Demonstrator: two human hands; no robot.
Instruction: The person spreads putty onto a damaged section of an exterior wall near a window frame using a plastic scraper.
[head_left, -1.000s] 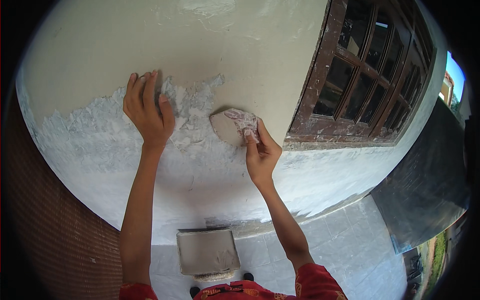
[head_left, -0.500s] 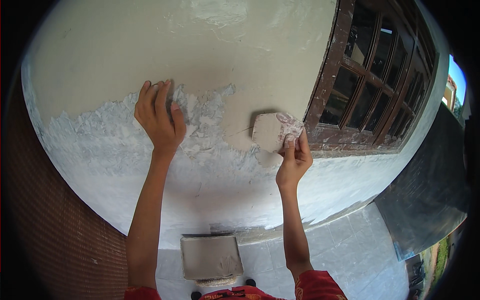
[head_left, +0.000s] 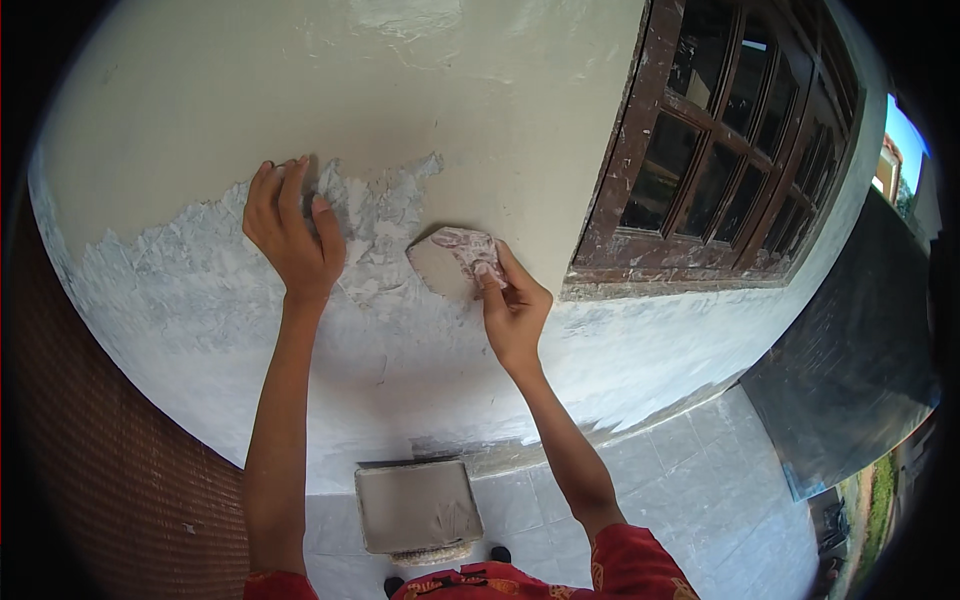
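My right hand [head_left: 517,310] pinches a flat, straight-edged scraper [head_left: 443,258] between thumb and fingers. Its face is smeared with plaster, and it lies against or very close to the wall [head_left: 500,110]. Left of it, my left hand [head_left: 296,235] is raised with bent, parted fingers, its fingertips at the wall and nothing in it. Smooth beige plaster covers the upper wall. A ragged edge separates this from the rough, whitish-grey surface [head_left: 200,270] below, and the scraper is by that border.
A paint-spattered brown window frame [head_left: 690,265] with dark panes is at the right. Below, a rectangular tray [head_left: 362,515] holds beige plaster above the grey tiled floor [head_left: 670,480]. Brown woven matting [head_left: 130,450] stands along the left, and a dark sheet [head_left: 850,350] hangs at the far right.
My right hand has swept left along the wall with the scraper, which is now nearer my left hand and turned. The whole view has shifted slightly; my left hand keeps its place on the wall.
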